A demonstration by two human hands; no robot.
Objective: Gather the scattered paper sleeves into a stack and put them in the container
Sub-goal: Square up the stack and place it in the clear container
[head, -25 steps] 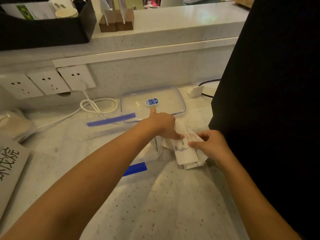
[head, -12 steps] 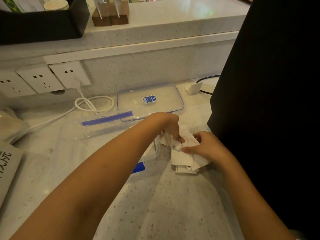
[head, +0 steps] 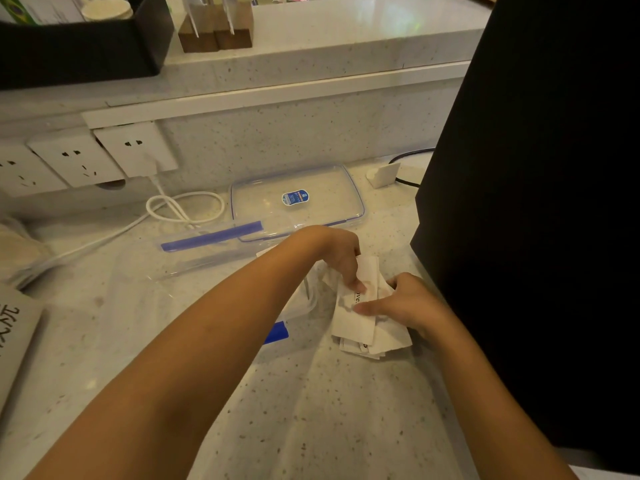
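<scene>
A loose pile of white paper sleeves [head: 356, 327] with dark print lies on the speckled counter, right of centre. My left hand [head: 341, 254] reaches over it from the left, fingertips pressing and pinching the top sleeve. Against the pile's right side sits my right hand [head: 412, 303], thumb and fingers closed on the sleeves. The clear plastic container [head: 180, 261] with blue clips stands open just left of the pile, partly hidden by my left forearm. Its clear lid [head: 322, 181] with a blue label lies flat behind it.
A large black object [head: 536, 202] stands close on the right, next to my right hand. A white cable [head: 183, 206] loops from wall sockets [head: 135, 150] at the back left. A printed card [head: 14, 334] lies at the left edge. A raised ledge carries a black tray [head: 79, 50].
My left hand has drawn back from near the lid and curled down onto the top sleeve. My right hand stays on the pile, which sits more squared together.
</scene>
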